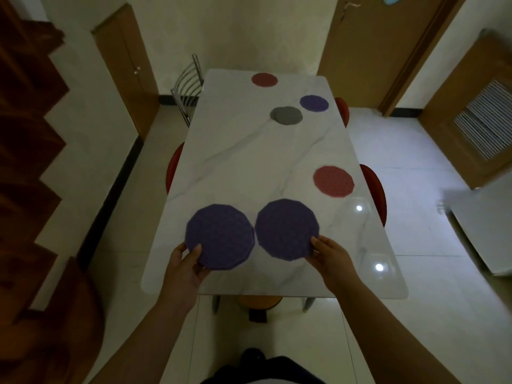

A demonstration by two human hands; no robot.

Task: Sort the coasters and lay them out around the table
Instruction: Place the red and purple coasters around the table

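Two large purple coasters are held side by side over the near end of the white marble table [249, 162]. My left hand [185, 261] pinches the near-left rim of the left purple coaster [220, 236], thumb on top. My right hand [329, 256] pinches the near-right rim of the right purple coaster [286, 228]. A pink coaster [333, 182] lies near the right edge. Further off lie overlapping grey coasters [286, 115], a smaller-looking purple coaster [314, 103] and a red coaster [264, 79] at the far end.
A metal-backed chair [188, 84] stands at the far left of the table. Red chair seats [374, 189] are tucked along both long sides, and an orange stool [259, 300] sits under the near end. Wooden doors and cabinets line the walls.
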